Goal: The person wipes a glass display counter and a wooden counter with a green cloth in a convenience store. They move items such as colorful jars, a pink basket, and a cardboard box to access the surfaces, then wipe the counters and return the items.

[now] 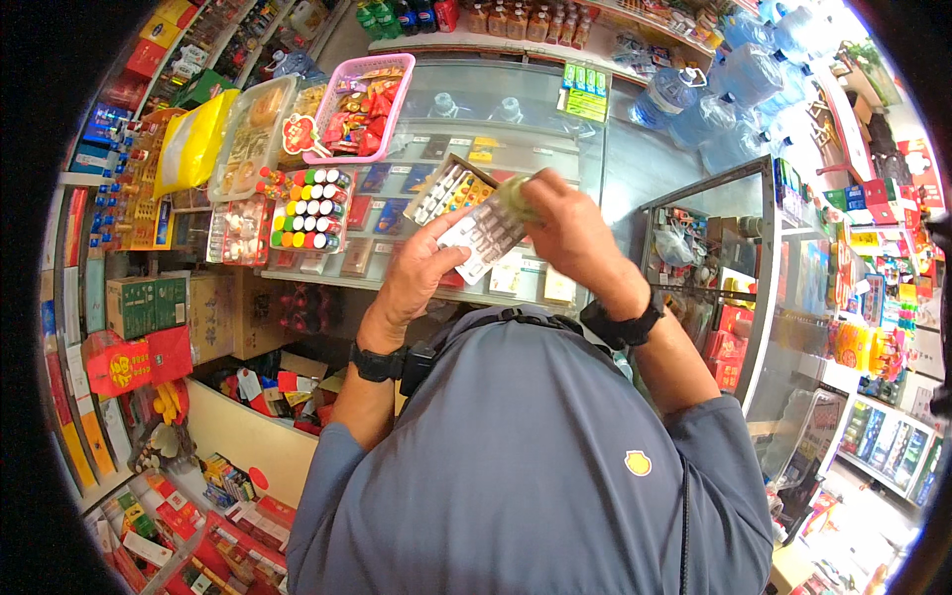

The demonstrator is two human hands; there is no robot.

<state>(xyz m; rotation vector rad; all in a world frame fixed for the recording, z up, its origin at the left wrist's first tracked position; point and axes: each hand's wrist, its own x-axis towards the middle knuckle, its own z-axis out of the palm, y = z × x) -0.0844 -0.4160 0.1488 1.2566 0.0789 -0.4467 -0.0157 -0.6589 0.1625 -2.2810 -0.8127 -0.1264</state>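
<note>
My left hand holds the lower left edge of a clear plastic blister tray that has rows of moulded hollows. My right hand is at the tray's upper right end, its fingers closed on a pale green cloth. The tray is tilted above a glass display counter. Just behind it lies an open cardboard box holding small items with white, yellow and coloured parts. The cloth and right fingers hide part of the tray.
A pink plastic basket of wrapped sweets and a pack of colour-capped containers stand on the counter's left. Large water bottles stand at the back right. A metal-framed glass cabinet is to the right, an open drawer at lower left.
</note>
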